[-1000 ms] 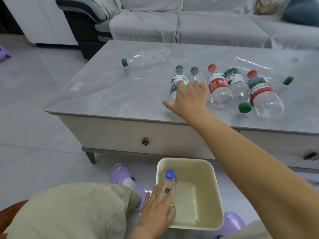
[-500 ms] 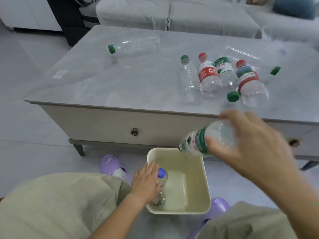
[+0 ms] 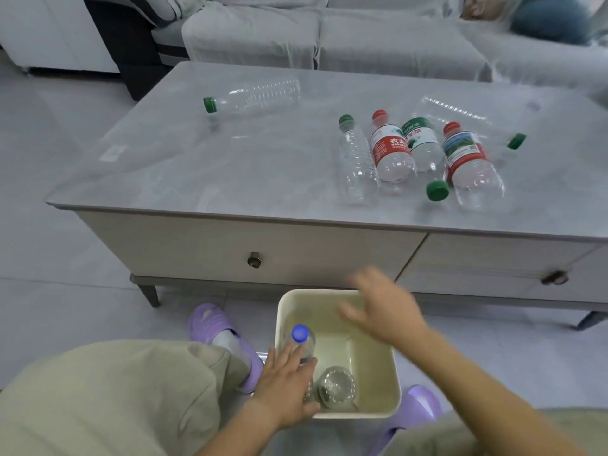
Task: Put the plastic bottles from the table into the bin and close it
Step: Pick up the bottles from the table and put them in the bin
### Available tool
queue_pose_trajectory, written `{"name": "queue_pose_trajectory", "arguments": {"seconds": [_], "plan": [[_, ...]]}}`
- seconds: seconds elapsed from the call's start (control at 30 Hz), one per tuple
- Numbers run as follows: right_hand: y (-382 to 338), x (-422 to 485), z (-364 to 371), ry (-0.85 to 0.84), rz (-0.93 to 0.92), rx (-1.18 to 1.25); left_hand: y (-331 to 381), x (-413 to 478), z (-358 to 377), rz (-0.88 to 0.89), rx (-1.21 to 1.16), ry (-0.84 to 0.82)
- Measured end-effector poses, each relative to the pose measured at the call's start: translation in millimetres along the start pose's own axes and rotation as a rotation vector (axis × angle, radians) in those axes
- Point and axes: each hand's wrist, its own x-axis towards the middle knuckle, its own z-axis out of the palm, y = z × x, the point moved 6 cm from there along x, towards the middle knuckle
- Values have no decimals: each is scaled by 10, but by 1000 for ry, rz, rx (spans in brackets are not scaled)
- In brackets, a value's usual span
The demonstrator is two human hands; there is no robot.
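Observation:
A cream open bin [image 3: 396, 383] stands on the floor in front of the table. Inside it a clear bottle [image 3: 336, 386] stands with its base toward me. A blue-capped bottle [image 3: 301, 339] stands against the bin's left wall, and my left hand [image 3: 286, 386] grips it at the rim. My right hand [image 3: 381, 307] hovers blurred over the bin, fingers apart and empty. On the grey table [image 3: 197, 166] lie a lone clear green-capped bottle [image 3: 253, 97] and a cluster: a clear bottle [image 3: 357, 159], a red-label bottle [image 3: 391, 153], a green-label bottle [image 3: 424, 149], another red-label bottle [image 3: 470, 162].
One more clear bottle [image 3: 460, 111] lies behind the cluster at the back right. A grey sofa [image 3: 362, 34] stands beyond the table. My knees and purple slippers [image 3: 210, 324] flank the bin. The table front has drawers with knobs [image 3: 254, 260]. No lid is in view.
My right hand took the green-label bottle from the table, carried it down and let it go into the bin; it is now empty. My left hand stayed on the blue-capped bottle.

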Motion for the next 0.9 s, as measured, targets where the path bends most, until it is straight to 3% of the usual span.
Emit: {"name": "queue_pose_trajectory", "arguments": {"seconds": [0.07,0.1,0.2,0.27,0.37,0.43,0.5,0.57,0.6,0.67,0.77,0.83,0.9], "plan": [[57,305,-742,469,67,6,-7,4,1,-11,-1,11],[105,478,-983,560,138,11,-3,3,-2,-13,-4,22],[151,1008,-1233,421,366,-63,56,-24,-47,-5,6,80],[87,1225,-1176,343,367,-133,72,-65,-98,-16,-7,119],[5,1215,-1225,392,335,-105,-10,-121,-365,-75,-155,254],[44,1006,-1361,484,287,134,-114,-163,-756,-128,-485,454],[42,619,-1364,490,107,444,-241,-283,-1263,-142,-1061,628],[-18,106,-1183,433,-126,510,-288,-438,-1780,27,-1509,730],[2,-119,-982,374,-199,463,-319,-516,-1982,123,-1579,775],[127,-420,-450,197,-245,354,-285,-591,-2244,281,-1593,808],[325,-560,163,-67,-196,252,-144,-416,-2115,213,-1501,831],[424,-498,221,-73,-178,138,-6,-189,-1835,178,-1325,776],[503,-345,26,54,-171,54,91,60,-1454,126,-1111,668]]}}
